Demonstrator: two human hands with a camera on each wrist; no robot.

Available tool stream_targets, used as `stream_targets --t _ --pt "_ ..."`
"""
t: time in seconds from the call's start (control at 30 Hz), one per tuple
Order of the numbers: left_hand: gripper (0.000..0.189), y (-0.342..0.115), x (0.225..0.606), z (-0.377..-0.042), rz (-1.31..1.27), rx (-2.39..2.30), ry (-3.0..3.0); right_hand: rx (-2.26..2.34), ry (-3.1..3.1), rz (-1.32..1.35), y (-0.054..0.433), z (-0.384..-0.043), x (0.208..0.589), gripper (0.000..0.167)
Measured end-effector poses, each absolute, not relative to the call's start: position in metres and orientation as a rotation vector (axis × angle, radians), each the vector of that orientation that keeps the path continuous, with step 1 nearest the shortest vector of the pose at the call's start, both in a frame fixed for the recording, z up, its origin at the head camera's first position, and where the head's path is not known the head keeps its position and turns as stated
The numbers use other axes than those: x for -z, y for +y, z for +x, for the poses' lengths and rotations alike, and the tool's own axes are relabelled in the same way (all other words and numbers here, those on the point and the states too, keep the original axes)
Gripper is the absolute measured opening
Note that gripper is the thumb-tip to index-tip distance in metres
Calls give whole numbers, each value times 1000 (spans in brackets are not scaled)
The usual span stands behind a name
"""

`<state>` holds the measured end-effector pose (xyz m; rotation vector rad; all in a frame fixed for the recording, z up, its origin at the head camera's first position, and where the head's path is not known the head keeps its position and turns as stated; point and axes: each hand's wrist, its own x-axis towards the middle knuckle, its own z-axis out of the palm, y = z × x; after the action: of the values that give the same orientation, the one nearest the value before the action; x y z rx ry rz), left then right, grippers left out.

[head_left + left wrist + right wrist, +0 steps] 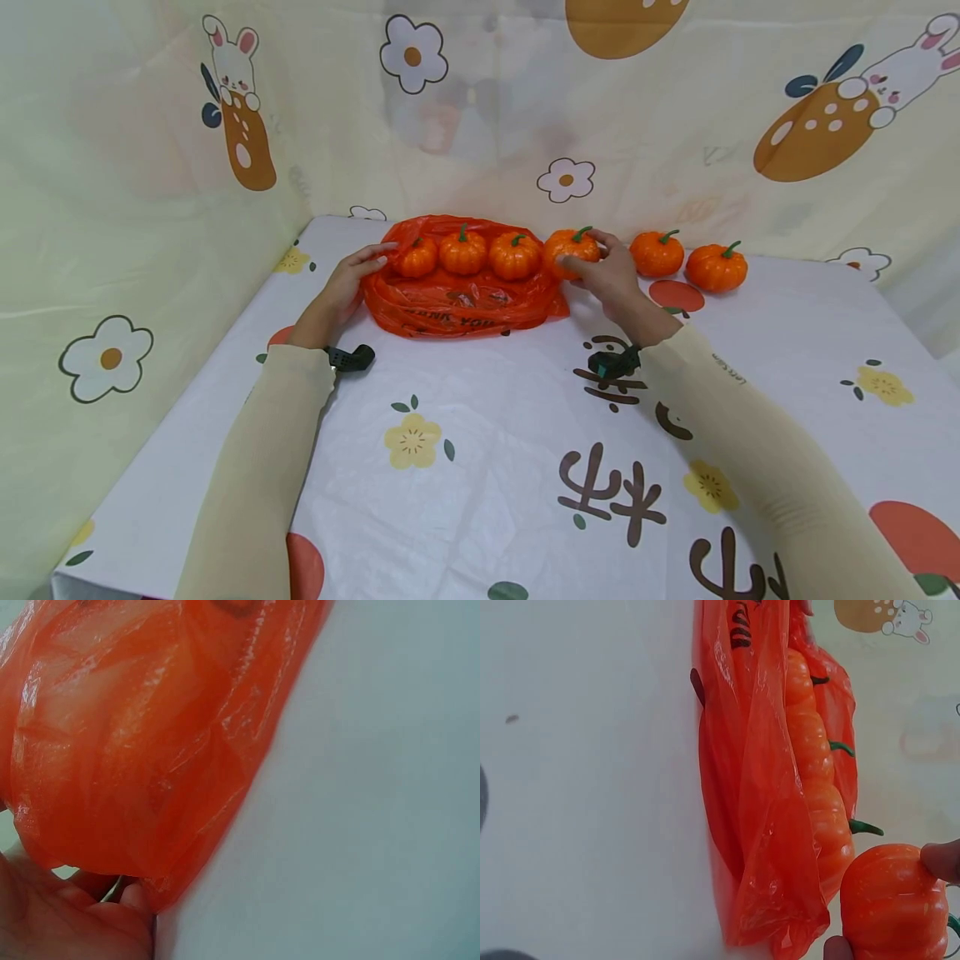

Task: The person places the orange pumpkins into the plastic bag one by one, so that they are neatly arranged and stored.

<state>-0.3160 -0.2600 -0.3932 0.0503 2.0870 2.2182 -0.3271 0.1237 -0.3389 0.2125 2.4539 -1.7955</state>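
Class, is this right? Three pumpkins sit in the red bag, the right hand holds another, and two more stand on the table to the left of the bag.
Not the left: the head view shows those two pumpkins to the right of the red bag. The rest stands.

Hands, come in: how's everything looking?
Left hand holding red bag. Right hand gripping pumpkin beside bag. Three more pumpkins inside, two others on table. Nothing visibly in the way.
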Motion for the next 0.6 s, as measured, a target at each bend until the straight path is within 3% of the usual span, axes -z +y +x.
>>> stream_targets --t 0.6 --pt "39 -259 393 -315 60 -2217 2081 1792 2430 161 120 -323 340 77"
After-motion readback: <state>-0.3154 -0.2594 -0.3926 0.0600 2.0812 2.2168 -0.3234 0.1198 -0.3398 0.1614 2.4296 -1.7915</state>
